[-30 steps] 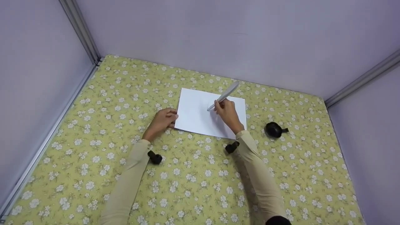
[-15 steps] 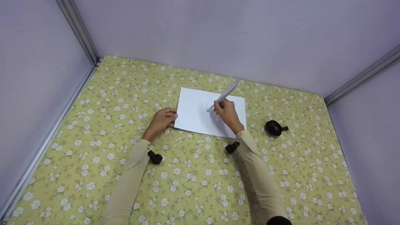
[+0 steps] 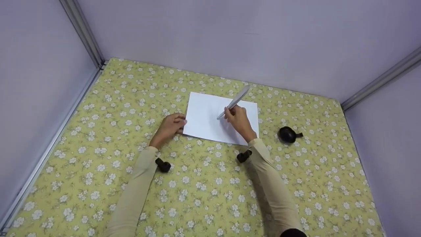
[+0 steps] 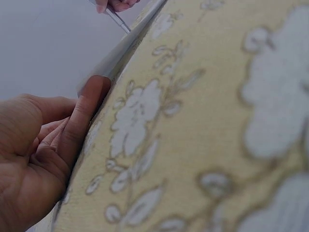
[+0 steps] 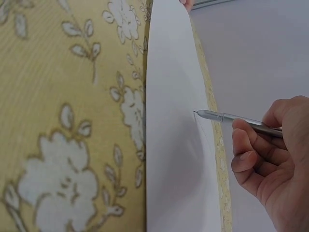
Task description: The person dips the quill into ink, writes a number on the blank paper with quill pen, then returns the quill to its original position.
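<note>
A white sheet of paper (image 3: 204, 115) lies on the flowered tabletop. At its left edge my left hand (image 3: 171, 126) pinches the paper, thumb tip on top and fingers against the border. The left wrist view shows those fingers (image 4: 87, 108) along the slightly raised edge. My right hand (image 3: 239, 120) holds a silver pen (image 3: 240, 95) with a broad, feather-shaped top, slanted up and away to the right. In the right wrist view the metal point of the pen (image 5: 210, 115) is right at the paper's surface, by a faint thin line.
A small black round pot (image 3: 287, 135) with a short handle stands right of the paper. Black wrist cameras (image 3: 244, 156) jut from both sleeves. Pale wall panels (image 3: 210, 39) close off the back and both sides of the yellow flowered cover (image 3: 197, 197).
The pen tip has shifted slightly toward the paper's near edge, along with the right hand's fingers. The left hand keeps its place on the paper.
</note>
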Demonstrator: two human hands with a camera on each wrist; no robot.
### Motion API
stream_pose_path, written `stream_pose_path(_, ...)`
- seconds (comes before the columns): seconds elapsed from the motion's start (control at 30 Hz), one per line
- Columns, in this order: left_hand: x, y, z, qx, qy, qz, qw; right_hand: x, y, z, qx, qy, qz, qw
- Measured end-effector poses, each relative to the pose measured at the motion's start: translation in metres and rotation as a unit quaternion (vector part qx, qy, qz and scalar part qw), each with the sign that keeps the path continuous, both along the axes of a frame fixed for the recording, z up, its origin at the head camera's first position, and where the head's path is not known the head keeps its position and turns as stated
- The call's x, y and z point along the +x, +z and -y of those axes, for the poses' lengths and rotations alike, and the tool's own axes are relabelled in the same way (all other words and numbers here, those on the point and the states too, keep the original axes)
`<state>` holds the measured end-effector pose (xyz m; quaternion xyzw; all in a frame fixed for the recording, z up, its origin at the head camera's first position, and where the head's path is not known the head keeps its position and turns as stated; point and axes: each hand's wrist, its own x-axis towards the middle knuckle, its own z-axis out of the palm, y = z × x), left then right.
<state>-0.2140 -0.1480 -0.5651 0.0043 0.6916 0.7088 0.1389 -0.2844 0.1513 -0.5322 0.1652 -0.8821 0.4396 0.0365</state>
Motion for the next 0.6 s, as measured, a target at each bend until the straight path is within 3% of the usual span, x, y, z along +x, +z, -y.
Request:
stream_pose_path(0.13,0.0009,0.0,0.0012,-0.024,0.0,-0.012,0.9996,0.002,-0.0005,0.0006,0.004,0.004,0.0,1.0)
stream_pose_path(0.37,0.0043,0.0009,0.0018,0.02,-0.002,-0.009,0.9998,0.0048,0.0005,0.0004,0.018,0.008,-0.002,0.9998)
stream_pose_path(0.6,0.0029,0.0002,0.0018,0.002,0.001,-0.014,0.9999,0.0085,0.0001,-0.0007,0.01,-0.001,0.005,0.9999)
